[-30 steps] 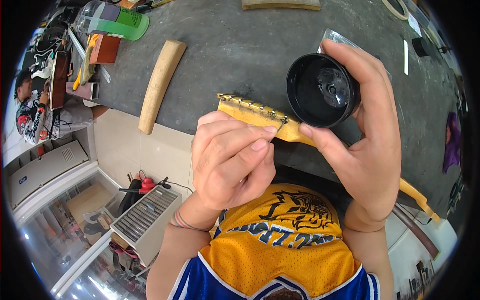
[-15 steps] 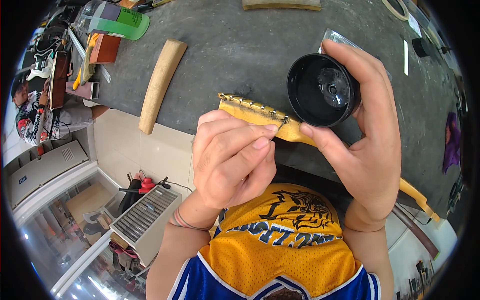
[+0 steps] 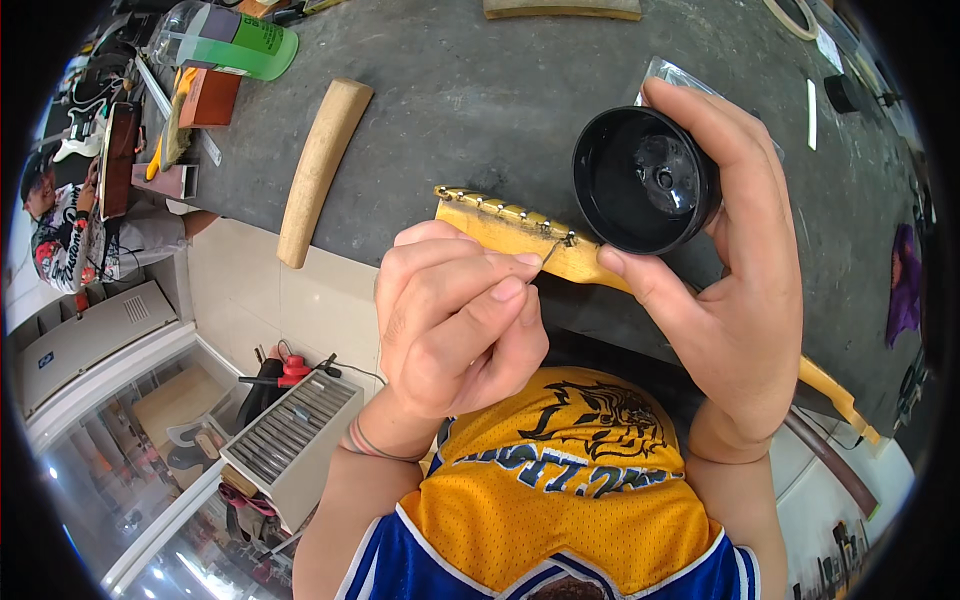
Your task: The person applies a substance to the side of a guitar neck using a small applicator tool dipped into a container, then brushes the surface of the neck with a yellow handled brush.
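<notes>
My left hand (image 3: 455,320) is closed in a pinch on a thin dark pick-like tool (image 3: 554,248). The tool's tip lies at the right-hand end of a row of small metal posts on a yellow wooden guitar headstock (image 3: 475,220). Dark smudges mark the wood around the posts. Beyond the headstock, my right hand (image 3: 745,270) grips a round black cup-like thing (image 3: 600,200) by its side, its open face toward me. A glossy clear patch shows inside it. The right thumb tip is beside the headstock's narrowing end. My right hand hides part of the wood behind it.
A curved wooden block (image 3: 325,170) lies left on the dark workbench (image 3: 450,90), with a green-filled bottle (image 3: 255,45) and brick-red block (image 3: 210,97) farther back. A yellow wooden length (image 3: 835,393) emerges right of my arm. Another person (image 3: 65,225) is at far left.
My left hand has shifted slightly left with the thin tool, whose tip has drawn back a little from the end post. The right hand and black cup-like thing have barely moved.
</notes>
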The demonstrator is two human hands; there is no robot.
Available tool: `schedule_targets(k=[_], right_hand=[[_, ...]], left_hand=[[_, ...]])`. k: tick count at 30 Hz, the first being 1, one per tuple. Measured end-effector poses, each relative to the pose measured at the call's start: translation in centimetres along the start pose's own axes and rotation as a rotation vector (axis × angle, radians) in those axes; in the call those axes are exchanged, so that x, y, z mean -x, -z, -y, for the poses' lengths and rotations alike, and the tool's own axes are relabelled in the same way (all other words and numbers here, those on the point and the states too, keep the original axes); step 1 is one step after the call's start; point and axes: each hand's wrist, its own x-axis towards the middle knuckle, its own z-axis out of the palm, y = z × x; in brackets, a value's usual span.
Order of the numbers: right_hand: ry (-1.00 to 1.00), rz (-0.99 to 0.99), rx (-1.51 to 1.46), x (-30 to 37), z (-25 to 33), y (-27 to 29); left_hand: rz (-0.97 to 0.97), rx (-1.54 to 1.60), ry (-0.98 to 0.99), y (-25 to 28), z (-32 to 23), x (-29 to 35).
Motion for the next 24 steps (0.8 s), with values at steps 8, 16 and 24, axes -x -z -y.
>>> schedule_targets(k=[8, 16, 24], right_hand=[[-0.026, -0.010, -0.016, 0.04, 0.13, -0.13], [-0.003, -0.005, -0.017, 0.02, -0.10, -0.09], [-0.003, -0.009, -0.020, 0.03, -0.11, -0.22]], left_hand=[[0.029, -0.015, -0.008, -0.07, -0.16, -0.39], [0.036, -0.031, -0.018, 0.04, -0.14, -0.41], [0.061, -0.044, -0.014, 0.11, -0.20, -0.37]])
